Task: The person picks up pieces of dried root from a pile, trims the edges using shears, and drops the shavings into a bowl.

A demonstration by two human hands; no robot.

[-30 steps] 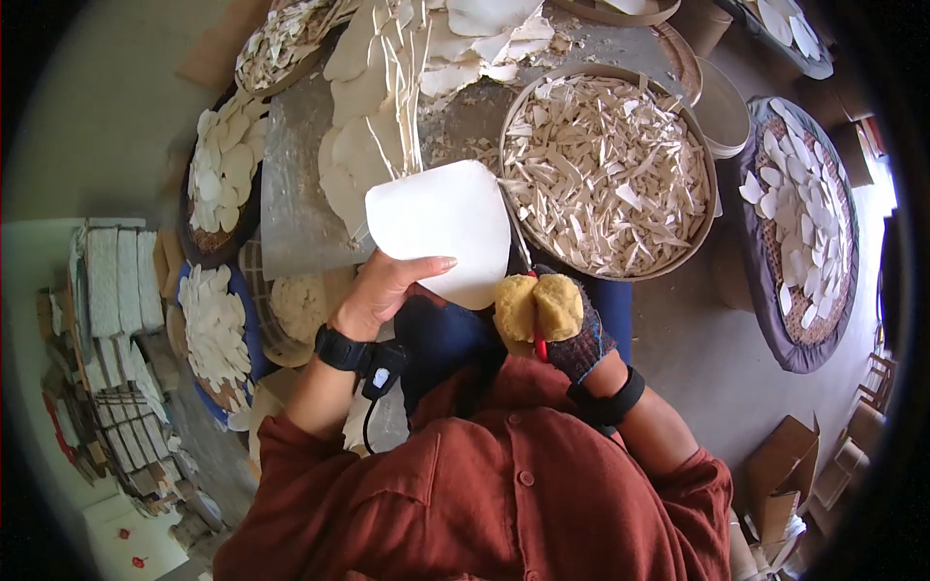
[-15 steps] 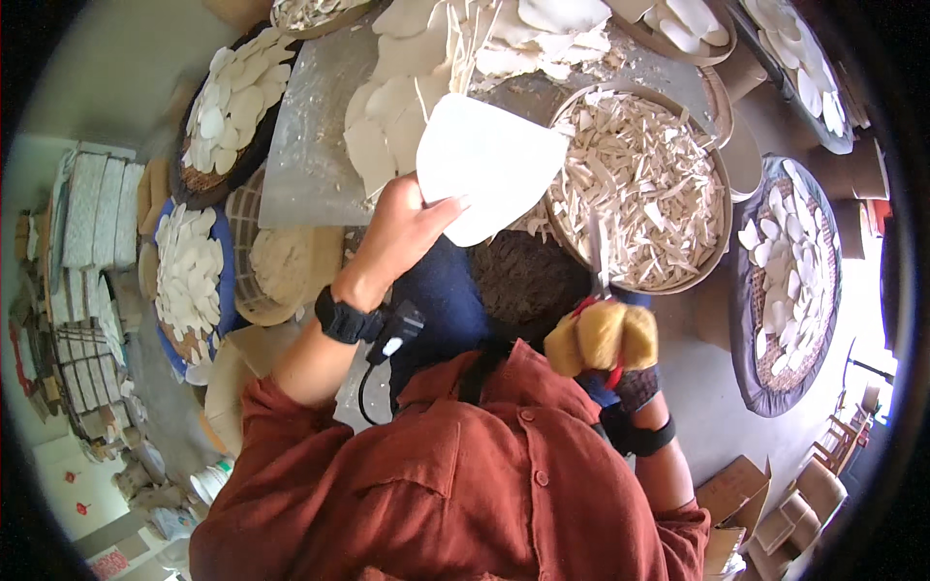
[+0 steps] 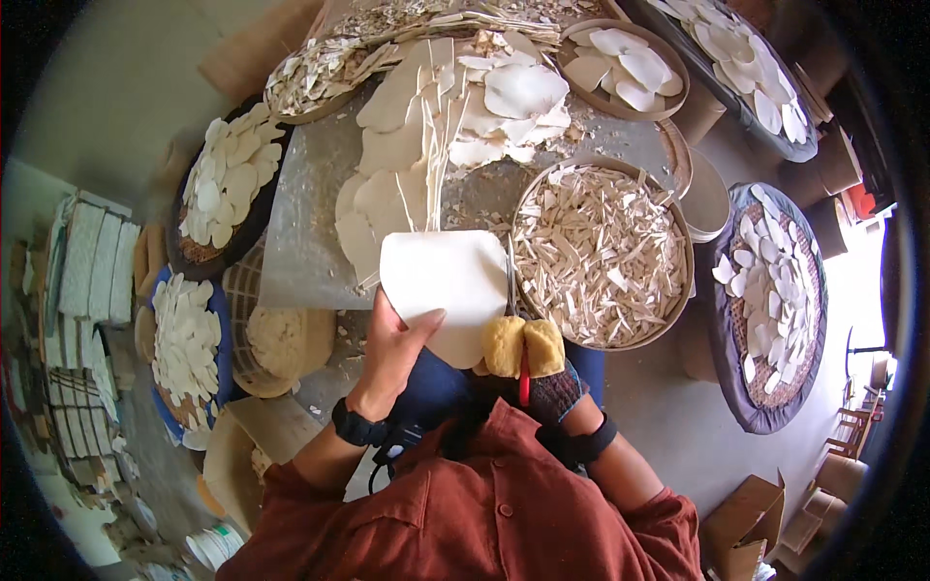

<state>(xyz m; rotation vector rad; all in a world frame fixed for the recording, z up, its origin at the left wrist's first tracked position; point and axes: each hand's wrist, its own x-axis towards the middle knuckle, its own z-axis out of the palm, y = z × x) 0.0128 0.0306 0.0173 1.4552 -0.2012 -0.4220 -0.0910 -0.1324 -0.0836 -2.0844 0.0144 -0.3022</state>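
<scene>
My left hand [image 3: 389,353] grips a flat off-white sheet [image 3: 444,286] with rounded corners, thumb on top and fingers underneath. In my right hand, which wears a dark knitted glove [image 3: 560,395], is a pair of scissors [image 3: 511,281] with thick yellow padding [image 3: 523,347] and red on the handles. The blades stand along the sheet's right edge; whether they bite into it I cannot tell. Just right of them sits a round tray full of pale cut strips [image 3: 601,257]. Beyond my left hand, a pile of larger pale sheets [image 3: 387,218] lies on the grey metal table [image 3: 305,228].
More pale pieces lie on round trays at left [image 3: 186,334] and right [image 3: 775,300]. A small round tray [image 3: 684,82] holds pieces at the far right. A woven basket [image 3: 260,376] stands left of my knees, and a cardboard box [image 3: 741,523] is at the lower right.
My left hand has brought the sheet down toward my lap. The scissors in my right hand have come left to its edge. The view has shifted to show more of the table's far side.
</scene>
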